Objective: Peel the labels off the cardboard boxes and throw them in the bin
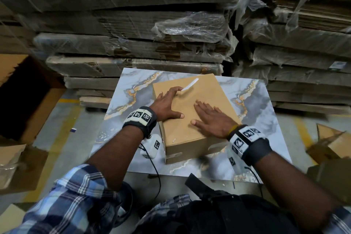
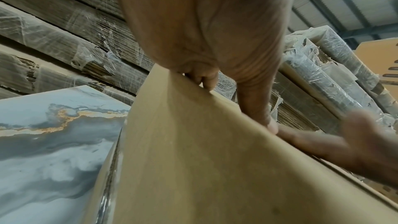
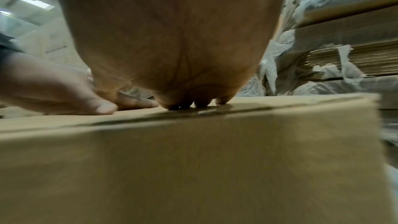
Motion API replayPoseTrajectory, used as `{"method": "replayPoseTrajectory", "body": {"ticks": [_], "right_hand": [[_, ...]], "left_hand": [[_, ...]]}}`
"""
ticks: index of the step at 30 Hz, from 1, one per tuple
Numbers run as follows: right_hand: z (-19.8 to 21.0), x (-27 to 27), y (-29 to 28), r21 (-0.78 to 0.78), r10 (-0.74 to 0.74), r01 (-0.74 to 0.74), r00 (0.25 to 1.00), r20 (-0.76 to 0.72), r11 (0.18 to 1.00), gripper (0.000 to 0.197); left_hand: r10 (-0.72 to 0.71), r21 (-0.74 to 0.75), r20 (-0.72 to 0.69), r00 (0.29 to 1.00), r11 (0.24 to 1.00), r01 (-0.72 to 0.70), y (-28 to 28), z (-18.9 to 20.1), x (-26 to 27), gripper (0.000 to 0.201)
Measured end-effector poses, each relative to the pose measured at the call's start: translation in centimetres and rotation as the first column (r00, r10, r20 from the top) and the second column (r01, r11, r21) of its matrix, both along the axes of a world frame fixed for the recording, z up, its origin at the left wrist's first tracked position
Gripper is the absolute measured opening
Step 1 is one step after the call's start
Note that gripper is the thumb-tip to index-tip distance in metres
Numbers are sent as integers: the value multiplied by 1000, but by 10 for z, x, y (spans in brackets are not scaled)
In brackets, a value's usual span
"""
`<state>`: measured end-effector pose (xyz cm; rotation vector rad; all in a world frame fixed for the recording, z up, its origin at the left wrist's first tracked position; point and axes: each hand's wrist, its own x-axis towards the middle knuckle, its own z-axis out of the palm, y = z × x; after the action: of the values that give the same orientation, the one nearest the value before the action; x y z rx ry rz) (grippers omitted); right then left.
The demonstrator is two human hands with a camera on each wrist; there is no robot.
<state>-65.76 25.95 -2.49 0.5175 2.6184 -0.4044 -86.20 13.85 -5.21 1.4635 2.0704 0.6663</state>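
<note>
Pressing flat on box, left hand and right hand spread, gripping nothing; risking tearing label at far edge if yanked.

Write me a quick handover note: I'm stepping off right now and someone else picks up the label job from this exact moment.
Left hand: flat on the top of the cardboard box, fingertips at the near end of a white label strip; holding nothing.
Right hand: flat on the box top, steadying it; holding nothing.
Box lies on the marble-pattern board.
Done: nothing visibly peeled on this box.
Left: lift and peel the white strip, check the pale tape patches on the near side, then bin them. An open carton stands on the left; whether it is the bin I cannot tell.
</note>
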Motion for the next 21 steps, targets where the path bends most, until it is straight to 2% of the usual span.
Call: {"method": "replayPoseTrajectory", "body": {"ticks": [4,8,10,14,17,21], "right_hand": [[-3,-36,7,56,-114,114,993,-9,992,92],[-2,-13,-21,-2,41,-41,999,-13,999,105],[-2,9,-22,-17,83,-83,996,-21,996,104],[0,-3,3,-5,-15,15,1000,9,1000,89],[-2,-34,3,37,-101,102,995,-13,994,90],[-1,-18,-22,-4,13,-13,1000,-18,1000,103]], "left_hand": [[-4,13,5,1000,1000,4,0,3,3,94],[8,8,10,1000,1000,-9,-1,0,2,95],[13,7,10,1000,1000,-13,0,0,2,95],[8,9,15,1000,1000,-8,1,-1,1,95],[7,18,16,1000,1000,-7,0,-1,1,94],[7,19,26,1000,1000,-7,-1,-3,1,95]]}}
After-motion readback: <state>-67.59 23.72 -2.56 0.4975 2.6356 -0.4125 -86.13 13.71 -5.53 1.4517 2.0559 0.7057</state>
